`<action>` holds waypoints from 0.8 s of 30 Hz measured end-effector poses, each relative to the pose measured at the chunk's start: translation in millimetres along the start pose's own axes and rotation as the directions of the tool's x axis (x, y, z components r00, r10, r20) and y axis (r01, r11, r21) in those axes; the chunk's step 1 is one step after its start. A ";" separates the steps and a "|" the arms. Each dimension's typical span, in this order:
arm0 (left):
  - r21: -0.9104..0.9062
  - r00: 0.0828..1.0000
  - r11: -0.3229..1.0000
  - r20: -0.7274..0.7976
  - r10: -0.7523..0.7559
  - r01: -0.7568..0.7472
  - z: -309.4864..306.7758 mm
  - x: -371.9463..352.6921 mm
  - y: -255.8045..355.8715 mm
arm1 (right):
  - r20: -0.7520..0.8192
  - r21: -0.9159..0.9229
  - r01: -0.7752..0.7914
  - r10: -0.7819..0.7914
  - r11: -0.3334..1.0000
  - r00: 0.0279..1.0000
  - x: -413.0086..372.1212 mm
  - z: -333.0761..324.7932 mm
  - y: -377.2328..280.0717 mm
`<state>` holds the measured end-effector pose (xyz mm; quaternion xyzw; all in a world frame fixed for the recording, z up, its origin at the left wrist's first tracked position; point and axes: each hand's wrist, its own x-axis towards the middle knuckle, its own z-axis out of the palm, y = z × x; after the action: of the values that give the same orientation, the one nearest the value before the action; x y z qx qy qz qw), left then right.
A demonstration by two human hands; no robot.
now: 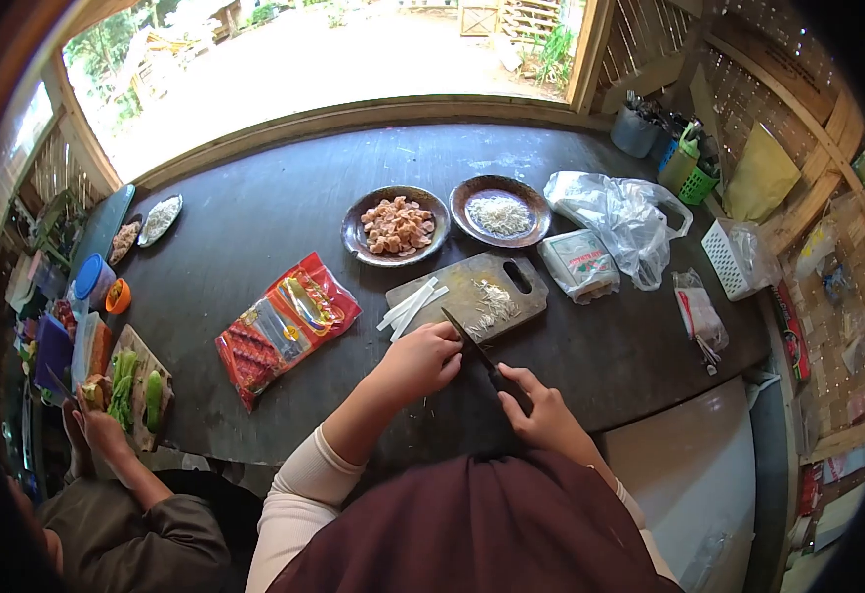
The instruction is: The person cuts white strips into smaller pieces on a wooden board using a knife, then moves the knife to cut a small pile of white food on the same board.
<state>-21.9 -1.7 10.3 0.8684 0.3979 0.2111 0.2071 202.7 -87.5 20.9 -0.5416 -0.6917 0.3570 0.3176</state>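
R hand (pixel 541 407) grips the black handle of the knife (pixel 479 358); blade angles fwd & L, over the near edge of the cutting board (pixel 472 272). L hand (pixel 420 358) is bent in w/ fingers curled, just beside the blade; can't tell if anything's pinched under it.

Just fwd of L hand, uncut white strips (pixel 412 308) lie at the board's L side; fwd of the blade, thin white slivers (pixel 494 304) sit loose on its R half. Looks partway: some cut, several strips left whole.

Fwd of the board, 2 dark plates: L plate (pixel 349 235) w/ orange-pink chopped pieces (pixel 398 225), apparently done; R plate (pixel 460 210) w/ white shreds (pixel 499 214), prob. same stuff as the slivers.

Fwd-R of R hand: white packet (pixel 580 265) beside a plastic bag (pixel 625 222), contents unclear. Farther R, white basket (pixel 731 262); far fwd-R, grey pot (pixel 635 131) w/ utensils.

L of L hand: red packet (pixel 287 326) flat on the counter (pixel 254 222). Far L: small plate (pixel 148 239) w/ white stuff, orange cup (pixel 118 296), tub w/ blue lid (pixel 89 275), & a co-worker (pixel 121 529) by a wooden board (pixel 133 342) w/ green veg (pixel 124 383).
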 end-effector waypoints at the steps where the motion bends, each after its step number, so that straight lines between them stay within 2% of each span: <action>1: -0.003 1.000 1.000 -0.004 0.004 -0.004 0.3 -0.9 0.7 | 0.013 0.029 -0.050 0.050 0.998 0.999 -3.9 -2.9 1.7; 5: -0.010 1.000 1.000 -0.016 0.017 -0.017 2.1 -2.1 -2.2 | 0.057 0.073 -0.154 0.150 0.985 0.987 -2.5 -6.5 -3.5; 12: -0.031 0.999 0.999 0.002 0.035 -0.035 0.3 -0.3 -2.9 | 0.070 -0.001 -0.144 0.144 0.990 0.987 17.5 -4.5 -12.9; 15: -0.035 1.000 0.999 -0.006 0.024 -0.024 3.0 -0.9 -5.1 | 0.018 -0.004 -0.063 0.064 0.998 0.998 24.8 4.7 4.3; 17: -0.034 1.000 0.999 -0.018 0.016 -0.016 2.9 -0.2 -5.1 | -0.107 -0.039 0.077 -0.081 0.996 0.991 23.4 10.4 14.7; 18: -0.037 1.000 0.999 -0.012 0.009 -0.009 2.4 0.0 -4.5 | -0.105 -0.041 0.083 -0.087 0.996 0.991 21.3 10.2 17.6; 20: -0.042 1.000 0.999 -0.006 0.000 -0.001 2.6 0.0 -4.3 | -0.053 0.019 -0.073 0.074 0.997 0.996 15.2 5.4 7.4; 24: -0.049 0.999 0.999 -0.036 0.017 -0.018 3.2 -0.2 -2.9 | -0.003 0.054 -0.077 0.077 0.996 0.997 8.3 1.4 0.3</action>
<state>-22.1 -0.8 6.1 0.8626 0.3886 0.2382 0.2195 199.9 -79.6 20.3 -0.5599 -0.6596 0.3861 0.3199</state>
